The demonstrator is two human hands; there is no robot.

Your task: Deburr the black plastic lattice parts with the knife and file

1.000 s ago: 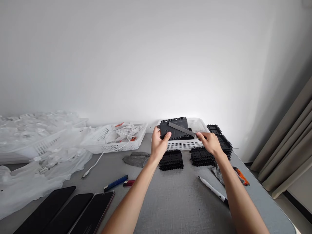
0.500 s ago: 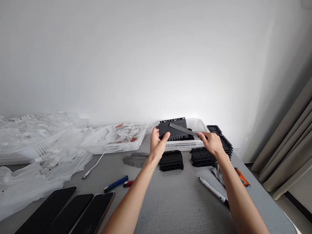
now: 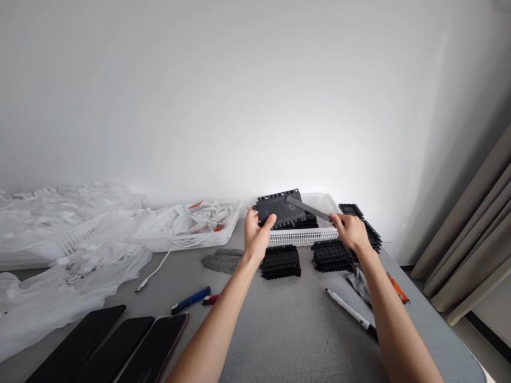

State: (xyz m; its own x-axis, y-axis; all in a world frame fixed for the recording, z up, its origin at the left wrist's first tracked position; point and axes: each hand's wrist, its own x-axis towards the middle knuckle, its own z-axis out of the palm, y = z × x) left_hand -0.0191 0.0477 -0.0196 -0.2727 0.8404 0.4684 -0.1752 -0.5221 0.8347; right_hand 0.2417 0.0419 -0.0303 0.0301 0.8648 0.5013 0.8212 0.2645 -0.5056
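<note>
My left hand grips a black plastic plate with toothed long edges by its left end, thumb on its face. The plate is held up, tilted, over the front of a white basket. My right hand is closed round one end of a flat grey metal file. The file's far end lies over the plate's right part; whether it touches the face I cannot tell. More black plates lie in the basket behind. In front of it stand two stacks of them, a left stack and a right stack.
More black plates are at the right. A white marker, grey cloth and orange cutter lie near my right forearm. Leftward are a blue lighter, phones, a white cable and a second basket.
The file has drawn back toward the right along the plate, with my right hand moving right. The plate has shifted slightly left and up in my left hand.
</note>
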